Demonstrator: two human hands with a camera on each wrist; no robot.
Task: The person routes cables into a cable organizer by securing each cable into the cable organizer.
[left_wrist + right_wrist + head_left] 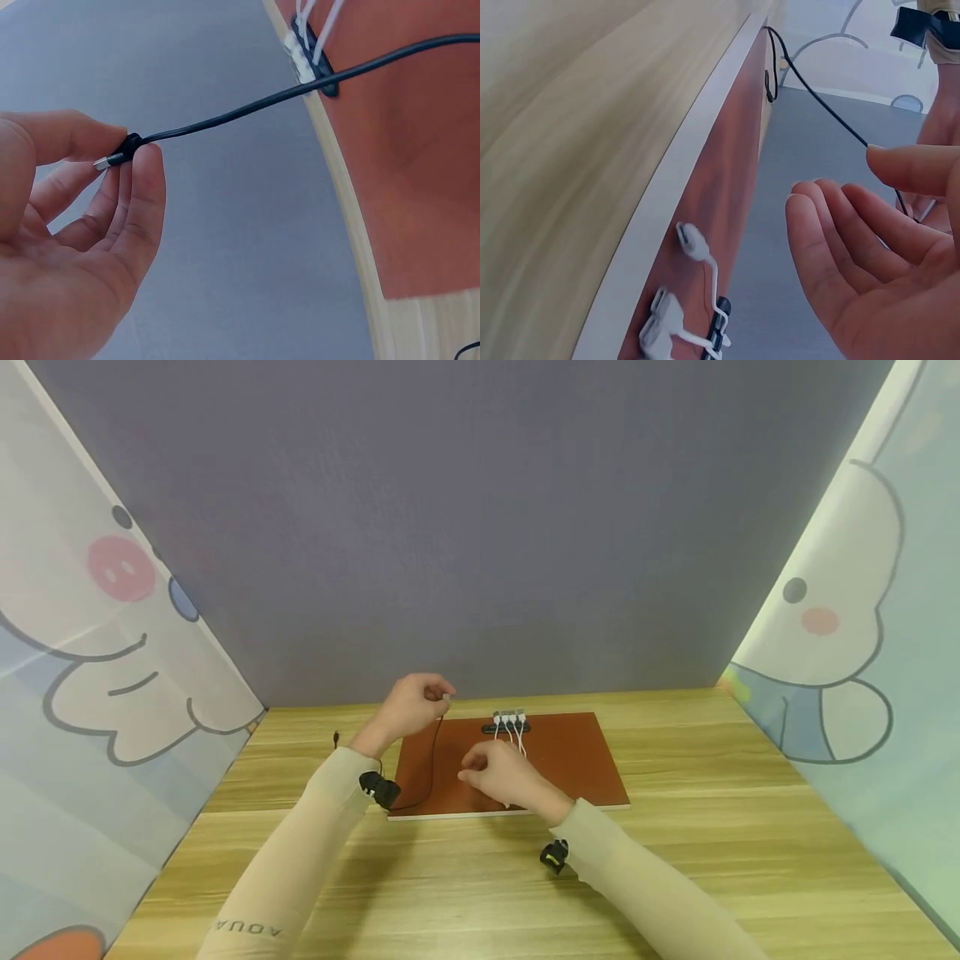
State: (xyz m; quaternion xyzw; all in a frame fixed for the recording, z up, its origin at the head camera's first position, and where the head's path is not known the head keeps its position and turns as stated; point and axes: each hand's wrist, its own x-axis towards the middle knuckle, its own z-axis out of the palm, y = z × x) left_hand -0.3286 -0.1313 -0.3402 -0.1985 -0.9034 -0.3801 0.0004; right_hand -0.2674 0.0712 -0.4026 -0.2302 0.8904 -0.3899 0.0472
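My left hand [411, 703] is raised above the back left corner of a reddish-brown board. Its thumb and fingers pinch the black plug [131, 146] of a USB cable, metal tip showing. From there the thin black cable [432, 760] drops across the board's left part. My right hand [504, 772] hovers over the board's front middle, fingers loosely bent, holding nothing; the right wrist view shows the cable passing behind its thumb. Past that hand, a black cable holder [487, 729] at the board's back edge carries several white cables with white plugs [510, 717].
The reddish-brown board [577, 760] lies on a wood-grain table [697, 793]. Left of the board is the black cable's other end [336, 737]. White connectors [693, 241] lie near the board's front edge. A grey wall [480, 543] stands behind; cartoon-printed sheets [825, 635] hang at the sides.
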